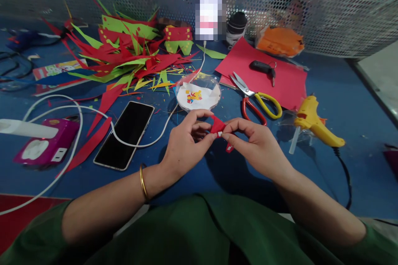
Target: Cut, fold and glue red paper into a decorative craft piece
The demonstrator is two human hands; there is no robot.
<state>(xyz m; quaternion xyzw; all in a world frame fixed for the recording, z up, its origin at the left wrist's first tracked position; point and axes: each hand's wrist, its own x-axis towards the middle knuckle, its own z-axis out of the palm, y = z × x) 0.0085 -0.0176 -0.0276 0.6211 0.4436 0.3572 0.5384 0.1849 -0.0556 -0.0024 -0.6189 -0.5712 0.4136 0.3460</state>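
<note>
A small red paper piece (218,125) with little white squares on it is held up between my two hands, above the front of the blue table. My left hand (189,143) pinches its left side between thumb and fingers. On the other side, my right hand (253,145) grips it by the fingertips near a white square, and a red end hangs below. Just beyond them is a clear round dish (215,98) holding white paper and small yellow, orange and red bits. Scissors (248,91) with one red and one yellow handle lie to the right, partly on red paper sheets (287,87).
A yellow glue gun (317,122) lies at right, its cord trailing forward. A black phone (126,136) with a white cable across it and a purple power strip (52,143) are at left. Red and green paper strips (124,54) pile up behind; keys (264,67) rest on the sheets.
</note>
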